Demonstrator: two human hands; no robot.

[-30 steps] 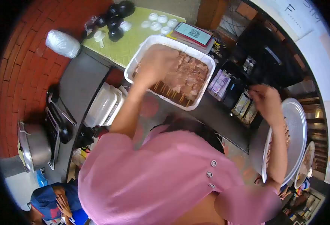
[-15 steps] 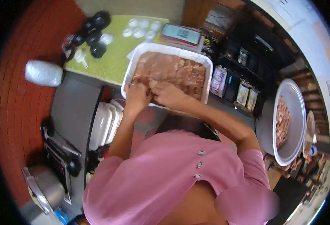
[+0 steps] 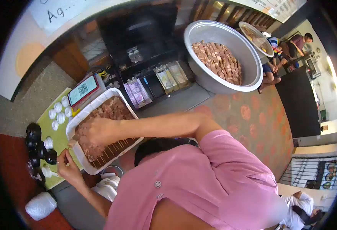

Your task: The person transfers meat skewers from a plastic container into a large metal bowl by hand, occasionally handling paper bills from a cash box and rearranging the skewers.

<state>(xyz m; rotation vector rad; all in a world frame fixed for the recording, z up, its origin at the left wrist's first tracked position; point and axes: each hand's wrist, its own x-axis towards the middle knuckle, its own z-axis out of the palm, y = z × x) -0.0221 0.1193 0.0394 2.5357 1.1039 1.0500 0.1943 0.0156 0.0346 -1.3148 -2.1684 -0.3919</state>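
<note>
Your right hand point(image 3: 99, 132) rests over the skewered meat point(image 3: 115, 109) lying in the white tray point(image 3: 85, 110), its fingers too hidden to tell whether they grip anything. Your left hand point(image 3: 68, 167) has its fingertips drawn together just beside the tray's edge; whether they pinch a stick, you cannot tell. A large metal pot point(image 3: 237, 45) holds more meat point(image 3: 218, 61), well apart.

— From where is the scene viewed?
— From the head; the camera is aimed forward and down, the white tray point(image 3: 86, 165) and pink shirt point(image 3: 210, 168) being seen close.
— And farther off?
— The floor point(image 3: 245, 126).
</note>
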